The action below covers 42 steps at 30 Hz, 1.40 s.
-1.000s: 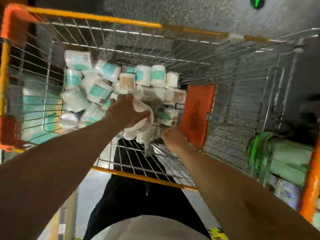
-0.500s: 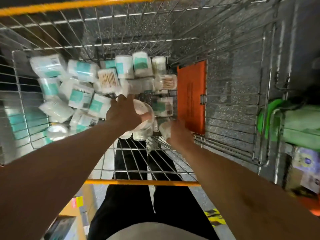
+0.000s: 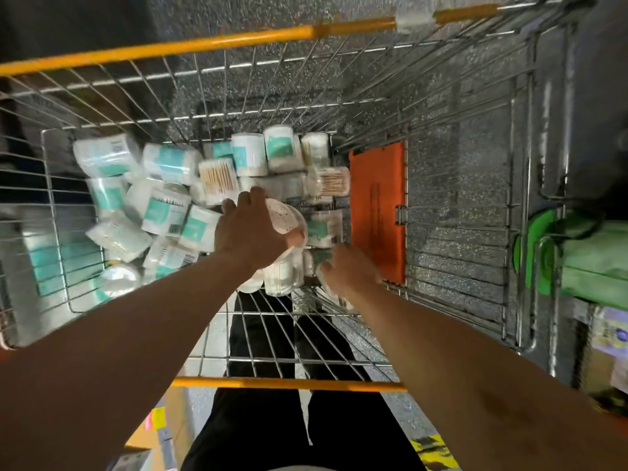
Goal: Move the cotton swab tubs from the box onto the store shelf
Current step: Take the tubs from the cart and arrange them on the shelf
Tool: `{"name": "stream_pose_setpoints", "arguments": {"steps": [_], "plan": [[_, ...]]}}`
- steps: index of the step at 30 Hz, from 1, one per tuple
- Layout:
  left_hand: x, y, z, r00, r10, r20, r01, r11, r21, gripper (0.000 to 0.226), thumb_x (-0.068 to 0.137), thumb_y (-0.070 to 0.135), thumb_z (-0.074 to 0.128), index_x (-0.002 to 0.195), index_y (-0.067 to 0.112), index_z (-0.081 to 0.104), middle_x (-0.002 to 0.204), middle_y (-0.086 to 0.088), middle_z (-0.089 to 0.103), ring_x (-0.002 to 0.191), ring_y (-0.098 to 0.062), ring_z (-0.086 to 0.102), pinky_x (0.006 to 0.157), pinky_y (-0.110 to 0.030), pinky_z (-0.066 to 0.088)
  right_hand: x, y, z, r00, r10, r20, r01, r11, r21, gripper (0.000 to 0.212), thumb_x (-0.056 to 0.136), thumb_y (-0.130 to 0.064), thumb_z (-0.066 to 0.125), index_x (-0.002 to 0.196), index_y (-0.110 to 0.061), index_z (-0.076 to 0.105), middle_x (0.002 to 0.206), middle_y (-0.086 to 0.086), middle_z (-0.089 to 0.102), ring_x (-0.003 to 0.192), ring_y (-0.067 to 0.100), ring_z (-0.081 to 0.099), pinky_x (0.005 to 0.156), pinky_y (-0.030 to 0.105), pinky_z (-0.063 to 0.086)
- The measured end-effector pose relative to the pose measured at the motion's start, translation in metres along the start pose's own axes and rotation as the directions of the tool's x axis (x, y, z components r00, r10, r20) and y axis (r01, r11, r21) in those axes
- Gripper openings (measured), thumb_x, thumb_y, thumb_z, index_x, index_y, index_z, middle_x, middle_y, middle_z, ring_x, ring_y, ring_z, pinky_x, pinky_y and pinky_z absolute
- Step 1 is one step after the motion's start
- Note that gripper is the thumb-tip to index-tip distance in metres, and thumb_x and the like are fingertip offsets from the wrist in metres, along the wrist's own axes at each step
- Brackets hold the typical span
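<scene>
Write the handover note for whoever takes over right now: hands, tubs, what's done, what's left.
Left hand grips a clear round tub inside the wire trolley.
Right hand reaches low beside it, blurred; grip unclear.
Other tubs lie heaped in the trolley, mostly in its left half.
Done: no tub seen on a shelf.
Left: lift the tubs out and shelve them all.

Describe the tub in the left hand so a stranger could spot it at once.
Look inside the wire cart with orange rails, near its orange panel. By the heap of teal-labelled tubs, the left hand grips one tub: it alone is held, its round clear end facing the camera, showing white swab tips.
</scene>
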State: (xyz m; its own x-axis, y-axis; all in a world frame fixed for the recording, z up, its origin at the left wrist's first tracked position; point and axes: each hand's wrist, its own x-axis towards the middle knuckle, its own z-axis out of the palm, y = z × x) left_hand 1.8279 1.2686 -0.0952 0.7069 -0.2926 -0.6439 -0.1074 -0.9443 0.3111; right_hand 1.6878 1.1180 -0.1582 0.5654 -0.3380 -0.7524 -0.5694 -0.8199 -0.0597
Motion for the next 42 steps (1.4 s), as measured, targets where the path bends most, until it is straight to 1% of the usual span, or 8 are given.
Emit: {"name": "stream_pose_setpoints", "arguments": {"steps": [7,12,17,23,29,34,39,42], "plan": [[-0.006,-0.019,-0.043,0.994,-0.002,-0.107,0.0,1.0,-0.018,0.092,0.067,0.074,0.069,0.136,0.019,0.042,0.133,-0.011,0.048,0.121,-0.036,0.045,0.094,-0.049,0.049,0.012,-0.048,-0.055,0.997,0.041,-0.064,-0.034,0.993,0.11,0.035,0.1,-0.041,0.051,0.129,-0.021,0.057,0.119,0.003,0.064,0.104,0.025,0.062,0.079,0.035,0.054],[-0.001,-0.049,-0.071,0.975,-0.056,-0.217,0.071,0.996,0.06,0.091,0.067,0.079,0.066,0.133,0.019,0.047,0.126,-0.011,0.051,0.113,-0.036,0.047,0.09,-0.047,0.047,0.033,-0.087,-0.068,0.998,-0.006,-0.056,0.019,0.969,0.245,0.022,0.1,-0.03,0.046,0.113,-0.021,0.061,0.103,-0.001,0.068,0.083,0.017,0.064,0.067,0.036,0.057],[-0.003,-0.083,-0.094,0.966,-0.216,-0.142,0.225,0.973,0.056,0.1,0.067,0.083,0.057,0.144,0.022,0.04,0.136,-0.011,0.046,0.125,-0.039,0.04,0.098,-0.048,0.041,0.036,-0.131,-0.083,0.988,-0.1,-0.115,0.129,0.948,0.291,0.029,0.101,-0.028,0.045,0.125,-0.018,0.059,0.116,0.002,0.067,0.102,0.021,0.063,0.079,0.037,0.054],[-0.023,-0.132,-0.116,0.922,-0.358,-0.148,0.363,0.932,0.009,0.101,0.065,0.09,0.046,0.142,0.025,0.041,0.137,-0.01,0.044,0.125,-0.038,0.04,0.098,-0.048,0.043,0.026,-0.21,-0.087,0.916,-0.293,-0.275,0.351,0.916,0.193,0.025,0.104,-0.037,0.045,0.104,-0.016,0.059,0.092,0.004,0.068,0.085,0.023,0.065,0.071,0.038,0.055],[-0.041,-0.188,-0.125,0.873,-0.431,-0.228,0.431,0.901,-0.055,0.098,0.068,0.082,0.061,0.142,0.022,0.039,0.136,-0.011,0.044,0.124,-0.038,0.041,0.095,-0.049,0.044,0.017,-0.269,-0.07,0.898,-0.395,-0.194,0.432,0.875,0.217,0.016,0.098,-0.032,0.052,0.111,-0.025,0.06,0.104,0.001,0.064,0.097,0.023,0.06,0.078,0.031,0.049],[-0.051,-0.217,-0.118,0.873,-0.379,-0.308,0.389,0.921,-0.031,0.093,0.066,0.077,0.064,0.138,0.023,0.04,0.132,-0.011,0.046,0.122,-0.037,0.04,0.094,-0.049,0.045,0.02,-0.288,-0.055,0.892,-0.45,-0.044,0.451,0.893,0.014,0.041,0.096,-0.035,0.057,0.135,-0.029,0.046,0.125,0.004,0.061,0.117,0.028,0.056,0.081,0.033,0.044],[-0.057,-0.222,-0.108,0.907,-0.327,-0.267,0.348,0.937,0.032,0.103,0.067,0.077,0.063,0.149,0.024,0.031,0.136,-0.01,0.042,0.124,-0.036,0.039,0.101,-0.049,0.042,0.023,-0.294,-0.045,0.772,-0.635,0.031,0.626,0.75,-0.214,0.083,0.09,-0.049,0.067,0.158,-0.032,0.023,0.16,0.002,0.028,0.146,0.028,0.026,0.115,0.045,0.033],[-0.06,-0.225,-0.106,0.922,-0.31,-0.231,0.327,0.944,0.037,0.105,0.069,0.077,0.063,0.152,0.023,0.027,0.14,-0.01,0.038,0.128,-0.036,0.037,0.105,-0.05,0.041,0.029,-0.294,-0.035,0.747,-0.658,0.09,0.639,0.674,-0.371,0.08,0.091,-0.064,0.057,0.157,-0.029,0.028,0.162,0.007,0.025,0.145,0.033,0.025,0.116,0.047,0.029]]}}
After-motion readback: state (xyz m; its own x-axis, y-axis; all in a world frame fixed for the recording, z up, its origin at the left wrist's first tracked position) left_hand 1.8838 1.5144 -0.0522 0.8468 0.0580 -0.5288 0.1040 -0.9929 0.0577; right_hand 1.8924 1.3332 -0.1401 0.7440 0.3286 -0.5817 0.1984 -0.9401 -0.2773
